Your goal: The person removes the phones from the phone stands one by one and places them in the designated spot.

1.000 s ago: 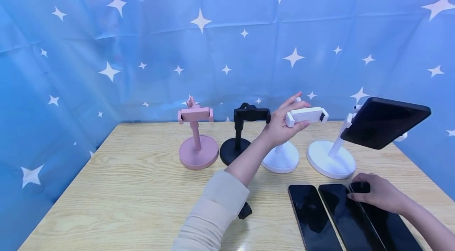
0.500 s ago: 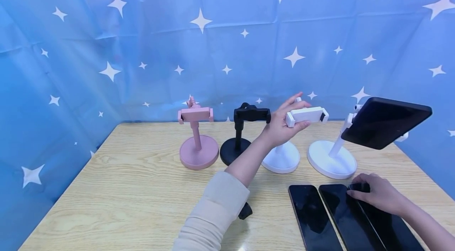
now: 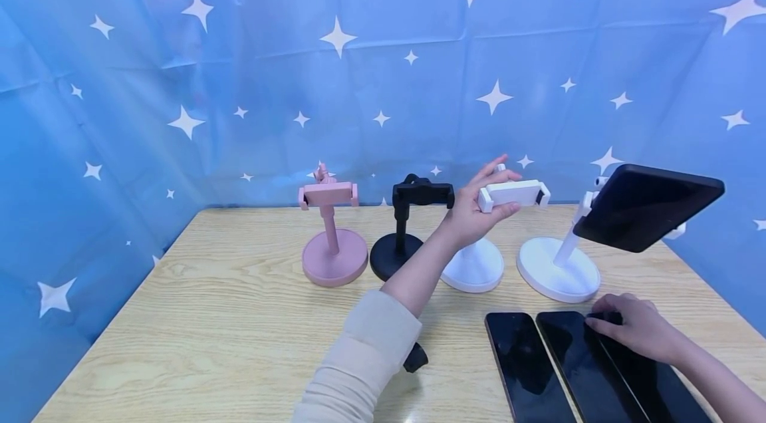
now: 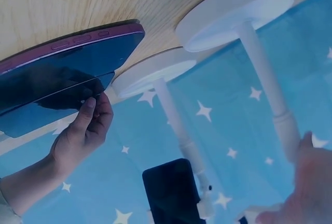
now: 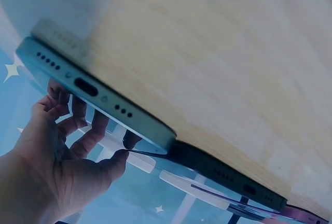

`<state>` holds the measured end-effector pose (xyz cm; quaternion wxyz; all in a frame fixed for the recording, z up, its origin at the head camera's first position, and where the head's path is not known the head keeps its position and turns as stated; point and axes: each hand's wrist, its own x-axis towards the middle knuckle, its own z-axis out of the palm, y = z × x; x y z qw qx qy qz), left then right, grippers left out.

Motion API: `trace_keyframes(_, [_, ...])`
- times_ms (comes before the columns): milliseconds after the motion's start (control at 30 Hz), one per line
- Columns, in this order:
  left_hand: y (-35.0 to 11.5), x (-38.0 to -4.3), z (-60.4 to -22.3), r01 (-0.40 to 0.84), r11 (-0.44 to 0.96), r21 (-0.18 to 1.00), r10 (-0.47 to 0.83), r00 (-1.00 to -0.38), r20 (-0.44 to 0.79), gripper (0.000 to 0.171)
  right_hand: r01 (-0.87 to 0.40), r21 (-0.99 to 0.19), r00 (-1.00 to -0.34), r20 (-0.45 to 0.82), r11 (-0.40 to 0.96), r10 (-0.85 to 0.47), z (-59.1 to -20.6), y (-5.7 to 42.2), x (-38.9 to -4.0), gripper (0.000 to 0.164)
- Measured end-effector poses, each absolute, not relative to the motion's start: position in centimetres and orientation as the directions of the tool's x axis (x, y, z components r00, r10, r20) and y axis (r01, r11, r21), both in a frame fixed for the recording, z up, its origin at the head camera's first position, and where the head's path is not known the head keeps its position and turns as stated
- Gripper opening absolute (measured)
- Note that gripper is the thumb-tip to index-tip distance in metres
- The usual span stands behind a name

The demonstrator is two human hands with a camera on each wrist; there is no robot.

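White stand (image 3: pixel 514 193), far on table (image 3: pixel 209 316), held in grip of left hand (image 3: pixel 473 207); right hand (image 3: pixel 636 324) bent at far end of right phone (image 3: pixel 655 380), pinch or mere touch cannot be told. Far-right stand (image 3: pixel 567 250) already carries mounted phone (image 3: pixel 649 207); pink stand (image 3: pixel 331 233), black stand (image 3: pixel 402 220) without. Left phone (image 3: pixel 529 363), middle phone (image 3: pixel 589 366) flat, near right. One stand filled, three apparently left.

The left white stand (image 3: pixel 473 268) is upright, and the rightmost phone (image 3: pixel 658 388) lies flat, dark screen up.
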<state>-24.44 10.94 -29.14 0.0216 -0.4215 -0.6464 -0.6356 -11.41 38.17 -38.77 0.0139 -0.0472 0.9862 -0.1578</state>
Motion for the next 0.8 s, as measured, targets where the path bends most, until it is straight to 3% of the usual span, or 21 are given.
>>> trace_keyframes(267, [10.2, -23.3, -28.0, 0.538, -0.188, 0.821, 0.525, -0.652, 0.548, 0.035, -0.091, -0.31, -0.993, -0.037, 0.946, -0.108, -38.5, 38.2, -11.4, 0.021])
trace_keyframes(533, [11.0, -24.6, -29.8, 0.471, -0.244, 0.848, 0.497, -0.69, 0.526, 0.041, -0.071, -0.321, -0.996, -0.03, 0.945, -0.085, -38.2, 38.1, -11.4, 0.026])
trace_keyframes(633, [11.1, -24.3, -30.1, 0.437, -0.272, 0.857, 0.475, -0.713, 0.515, 0.042, -0.041, -0.316, -0.999, 0.015, 0.948, -0.038, -38.0, 37.9, -11.0, 0.025])
trace_keyframes(800, [10.9, -23.4, -30.6, 0.49, -0.24, 0.838, 0.351, -0.761, 0.545, 0.041, -0.027, -0.361, -0.973, 0.224, 0.932, 0.058, -37.6, 37.2, -10.5, 0.02])
